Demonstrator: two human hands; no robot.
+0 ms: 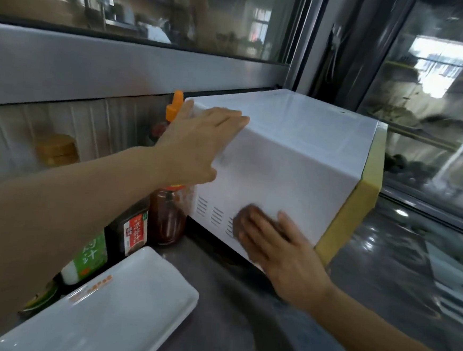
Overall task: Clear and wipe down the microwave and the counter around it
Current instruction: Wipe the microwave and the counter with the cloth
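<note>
Microwave (pixel 295 163): white, yellow front, standing on the grey bench (pixel 231 308) by the window. Left hand (pixel 197 142): fingers flat, bracing its top rear corner. Right hand (pixel 277 251): fingers straight, pressing a brown cloth (pixel 245 218) (blurred) to the vented side. Sauce bottles (pixel 167 214) just beside.

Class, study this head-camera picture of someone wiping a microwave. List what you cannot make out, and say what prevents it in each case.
- Brown cloth: mostly covered by the right hand and blurred by motion.
- Microwave door and controls: turned away from the camera.
- Bottle labels: small print, partly behind the left forearm.
- White tray: cut off by the bottom edge.
- Beyond the windows: reflections.
</note>
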